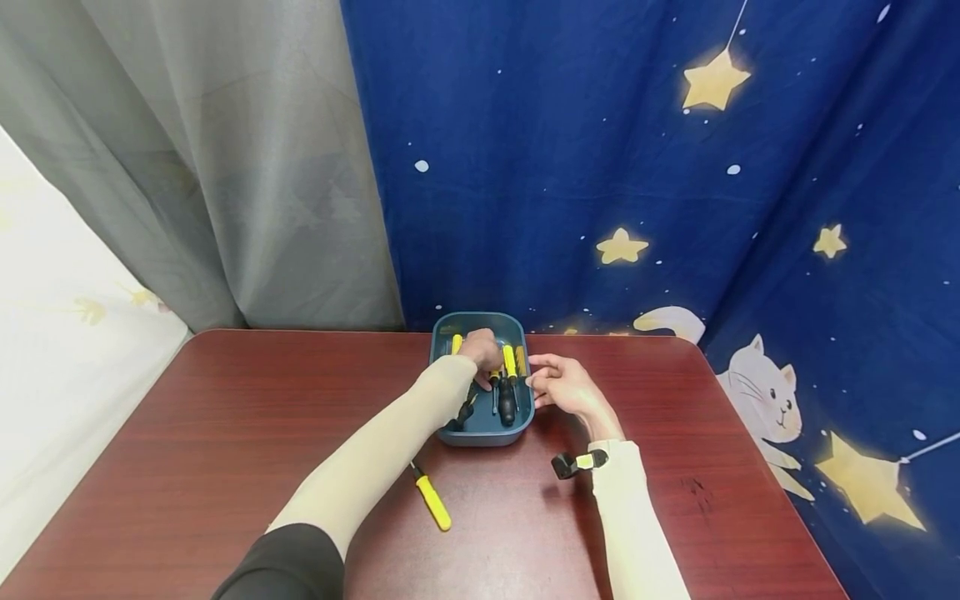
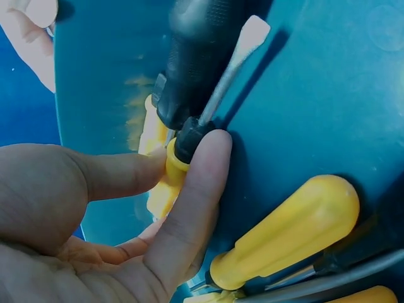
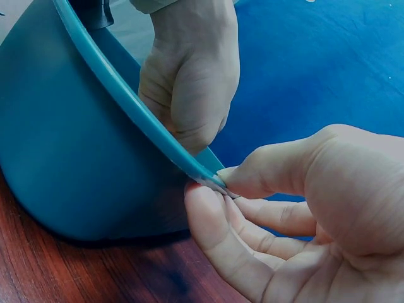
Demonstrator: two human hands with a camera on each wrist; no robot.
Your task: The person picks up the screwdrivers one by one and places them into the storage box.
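Note:
My left hand (image 1: 482, 350) is inside the blue-green plastic bin (image 1: 480, 440), thumb and fingers pinching a flat-blade screwdriver (image 2: 169, 183) by its yellow handle near the black collar. Its blade points away from the palm, close to a thick black handle (image 2: 196, 63). Another yellow-handled tool (image 2: 297, 227) lies in the bin beside that hand. At the right side of the bin, my right hand (image 1: 566, 385) pinches the rim (image 3: 158, 136) between thumb and fingers, as the right wrist view shows.
A yellow-handled screwdriver (image 1: 433, 502) lies on the red-brown wooden table (image 1: 247, 433), near my left forearm. Several more yellow and black handles sit in the bin. Behind the table hang a grey curtain (image 1: 285, 208) and a blue star-patterned curtain (image 1: 525, 208).

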